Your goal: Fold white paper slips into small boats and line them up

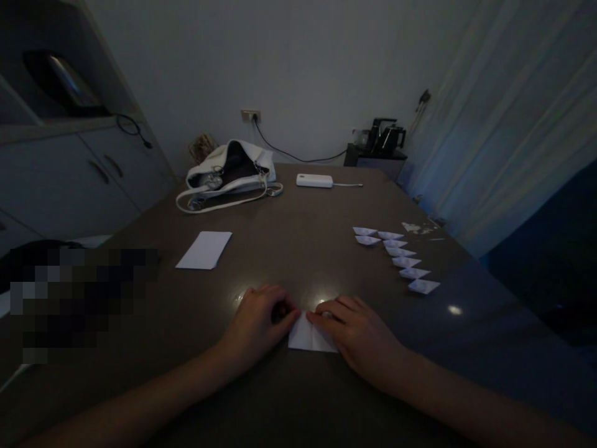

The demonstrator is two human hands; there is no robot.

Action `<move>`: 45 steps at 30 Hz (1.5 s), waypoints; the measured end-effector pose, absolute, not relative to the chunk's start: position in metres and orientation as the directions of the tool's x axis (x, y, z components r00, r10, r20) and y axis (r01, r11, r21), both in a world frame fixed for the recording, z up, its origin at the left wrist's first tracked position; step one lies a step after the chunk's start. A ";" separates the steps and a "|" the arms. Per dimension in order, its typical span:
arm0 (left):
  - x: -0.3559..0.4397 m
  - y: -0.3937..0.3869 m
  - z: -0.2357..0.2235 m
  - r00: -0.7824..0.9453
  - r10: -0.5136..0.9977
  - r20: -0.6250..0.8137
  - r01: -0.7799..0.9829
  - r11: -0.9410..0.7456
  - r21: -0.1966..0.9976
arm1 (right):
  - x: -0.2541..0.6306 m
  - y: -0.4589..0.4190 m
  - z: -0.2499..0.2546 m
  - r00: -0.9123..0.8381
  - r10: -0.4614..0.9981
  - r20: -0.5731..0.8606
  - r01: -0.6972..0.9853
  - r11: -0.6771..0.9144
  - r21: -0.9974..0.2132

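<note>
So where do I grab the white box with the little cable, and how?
Probably around its middle, from above, with fingers on both long sides of the white box. It lies flat, long and narrow, and its cable sticks out of the right end.

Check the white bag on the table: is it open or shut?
Open: the white bag gapes at the top, with its dark inside showing between pale edges.

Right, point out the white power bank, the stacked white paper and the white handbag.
White power bank [314, 180], head view, casing.
Stacked white paper [205, 250], head view, top sheet.
White handbag [262, 163], head view, side panel.
</note>
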State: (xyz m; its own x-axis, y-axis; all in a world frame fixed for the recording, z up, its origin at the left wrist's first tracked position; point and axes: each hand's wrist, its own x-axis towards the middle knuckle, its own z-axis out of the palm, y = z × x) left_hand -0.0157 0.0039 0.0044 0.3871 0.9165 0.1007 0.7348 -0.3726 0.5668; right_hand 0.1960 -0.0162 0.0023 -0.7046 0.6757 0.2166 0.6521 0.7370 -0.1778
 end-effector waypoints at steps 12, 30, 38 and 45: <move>-0.018 0.000 0.007 0.437 0.893 0.103 0.743 -0.423 0.519 | 0.197 -0.016 0.004 -0.682 0.689 0.247 0.681 0.721 -0.129; -0.020 -0.006 0.011 0.665 0.720 0.198 0.530 -0.642 0.554 | 0.198 -0.016 0.005 -0.643 0.736 0.212 0.684 0.676 -0.273; -0.020 -0.005 0.001 0.698 0.675 0.240 0.495 -0.697 0.520 | 0.197 -0.016 0.008 -0.654 0.730 0.198 0.700 0.683 -0.209; -0.021 -0.005 -0.003 0.716 0.657 0.235 0.462 -0.699 0.545 | 0.197 -0.016 0.007 -0.675 0.714 0.187 0.702 0.699 -0.135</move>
State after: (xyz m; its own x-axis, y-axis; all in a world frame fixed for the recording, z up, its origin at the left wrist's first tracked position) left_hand -0.0214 -0.0054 -0.0032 0.7164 0.6569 0.2352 0.4624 -0.6994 0.5450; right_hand 0.1969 -0.0162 0.0074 -0.6748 0.7139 0.1871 0.7023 0.6991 -0.1347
